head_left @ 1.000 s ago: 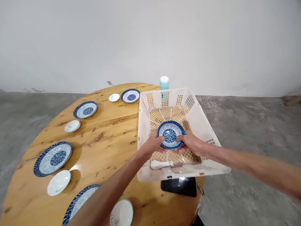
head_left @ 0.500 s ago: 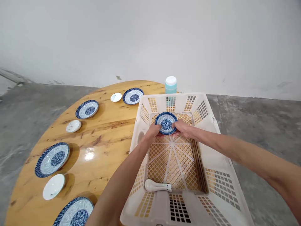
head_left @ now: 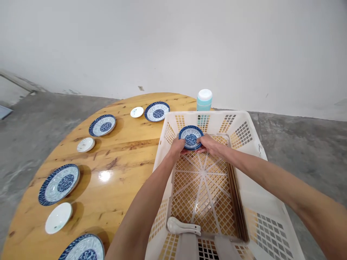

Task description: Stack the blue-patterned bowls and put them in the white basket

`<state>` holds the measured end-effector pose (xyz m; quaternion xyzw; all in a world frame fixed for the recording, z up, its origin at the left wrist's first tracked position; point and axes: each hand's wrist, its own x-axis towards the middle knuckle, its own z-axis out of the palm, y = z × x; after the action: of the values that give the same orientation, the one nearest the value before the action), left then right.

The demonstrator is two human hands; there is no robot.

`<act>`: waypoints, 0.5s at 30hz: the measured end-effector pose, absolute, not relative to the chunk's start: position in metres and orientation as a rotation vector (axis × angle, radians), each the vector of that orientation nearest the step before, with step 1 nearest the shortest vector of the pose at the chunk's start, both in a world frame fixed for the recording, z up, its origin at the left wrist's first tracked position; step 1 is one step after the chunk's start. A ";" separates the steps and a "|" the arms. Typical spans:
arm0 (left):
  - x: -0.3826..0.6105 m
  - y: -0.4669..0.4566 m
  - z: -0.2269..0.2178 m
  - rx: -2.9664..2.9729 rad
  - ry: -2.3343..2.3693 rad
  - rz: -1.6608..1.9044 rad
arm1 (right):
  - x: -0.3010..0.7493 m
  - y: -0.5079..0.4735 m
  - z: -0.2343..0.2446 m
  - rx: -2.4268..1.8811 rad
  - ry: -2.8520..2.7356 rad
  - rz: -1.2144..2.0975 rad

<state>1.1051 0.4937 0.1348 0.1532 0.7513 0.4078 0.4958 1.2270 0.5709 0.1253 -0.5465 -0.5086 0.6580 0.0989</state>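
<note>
Both hands are carrying the small blue plate (head_left: 191, 137) farther along the inside of the white crate (head_left: 244, 133): a second ago it was near the middle of the lattice floor, and now it is hovering close to the far wall. The left hand (head_left: 177, 148) is gripping its left rim and the right hand (head_left: 210, 144) its right rim, each grip closed on the plate. That is leaving most of the crate floor bare behind it.

A white spoon (head_left: 183, 226) is lying at the near end (well apart from the plate), and dark chopsticks (head_left: 237, 202) are lining the right wall. On the worktop (head_left: 127, 155), patterned plates (head_left: 102, 125) and white saucers (head_left: 85, 144) are sitting in a curve. A teal bottle (head_left: 204, 100) is standing just behind the crate.
</note>
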 end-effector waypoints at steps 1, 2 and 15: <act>1.105 0.495 0.133 0.369 1.821 1.000 | 1.226 0.573 0.123 -1.608 -1.505 1.953; 1.105 0.496 0.131 0.368 1.823 1.010 | 1.225 0.575 0.120 -1.598 -1.506 1.961; 1.108 0.496 0.134 0.302 1.818 1.095 | 1.219 0.579 0.124 -1.524 -1.430 2.047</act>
<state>1.1080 0.4957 0.1344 0.1238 0.7446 0.4486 0.4785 1.2192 0.5792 0.1242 -0.5179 -0.4860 0.6957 0.1077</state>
